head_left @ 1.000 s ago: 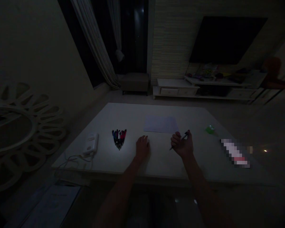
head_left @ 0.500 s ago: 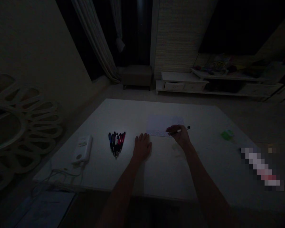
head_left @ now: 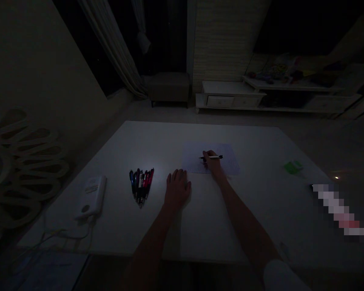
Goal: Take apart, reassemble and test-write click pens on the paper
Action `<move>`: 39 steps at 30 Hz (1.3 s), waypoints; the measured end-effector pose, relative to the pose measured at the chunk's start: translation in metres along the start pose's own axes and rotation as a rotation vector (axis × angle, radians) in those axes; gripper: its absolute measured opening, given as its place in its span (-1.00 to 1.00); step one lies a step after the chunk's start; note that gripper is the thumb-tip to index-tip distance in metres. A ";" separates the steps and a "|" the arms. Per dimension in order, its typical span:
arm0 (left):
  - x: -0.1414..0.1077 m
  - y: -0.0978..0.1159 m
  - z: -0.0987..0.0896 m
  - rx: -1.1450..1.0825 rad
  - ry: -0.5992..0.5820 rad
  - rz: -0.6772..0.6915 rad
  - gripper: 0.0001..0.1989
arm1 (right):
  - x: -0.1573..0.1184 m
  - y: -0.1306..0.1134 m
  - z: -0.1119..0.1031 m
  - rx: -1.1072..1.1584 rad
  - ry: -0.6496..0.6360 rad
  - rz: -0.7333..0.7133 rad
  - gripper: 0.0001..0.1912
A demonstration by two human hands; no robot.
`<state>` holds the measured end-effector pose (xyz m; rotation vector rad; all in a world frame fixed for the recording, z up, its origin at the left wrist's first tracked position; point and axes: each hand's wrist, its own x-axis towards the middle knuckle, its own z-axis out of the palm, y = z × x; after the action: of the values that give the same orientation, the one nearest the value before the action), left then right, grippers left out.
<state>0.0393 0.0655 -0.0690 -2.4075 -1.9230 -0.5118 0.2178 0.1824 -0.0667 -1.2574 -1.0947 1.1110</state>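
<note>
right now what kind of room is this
Probably a living room, dimly lit: a big dark screen hangs on the wall above a low white cabinet, and long curtains frame a dark window, with a padded bench beneath.

I can't read any text, brand or number from here. The paper sheet (head_left: 191,155) carries faint rows of marks, too small and dim for me to make out. I see a blurred marking on the white device (head_left: 94,194), and pixelation covers the long item (head_left: 336,208).
</note>
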 end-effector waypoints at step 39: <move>0.000 0.001 -0.001 -0.008 -0.013 -0.007 -0.54 | -0.001 0.014 -0.001 -0.266 0.128 -0.124 -0.77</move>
<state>0.0398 0.0651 -0.0680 -2.4159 -1.9392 -0.5071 0.2180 0.1811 -0.0802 -1.4252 -1.2335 0.7987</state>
